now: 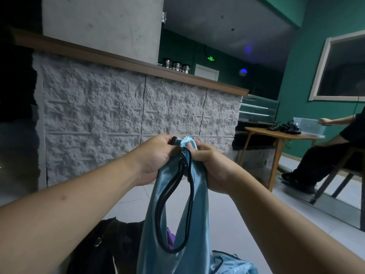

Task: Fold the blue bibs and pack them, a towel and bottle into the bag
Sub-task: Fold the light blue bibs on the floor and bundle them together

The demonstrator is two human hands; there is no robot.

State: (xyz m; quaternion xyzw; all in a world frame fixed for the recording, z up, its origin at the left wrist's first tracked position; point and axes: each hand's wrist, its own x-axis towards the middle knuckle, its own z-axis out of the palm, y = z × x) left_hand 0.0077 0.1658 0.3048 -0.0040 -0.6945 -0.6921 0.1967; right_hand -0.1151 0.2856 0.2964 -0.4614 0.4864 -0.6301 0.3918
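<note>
Hanging in mid-air, a blue bib (173, 224) is gripped at its top by the left hand (158, 157) and right hand (209, 165), above a black bag (106, 246); another bib (231, 262) is seen beside it.

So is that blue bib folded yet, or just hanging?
Just hanging. Both hands, left and right, pinch the bib at its top; the rest droops loose, unfolded.
</note>
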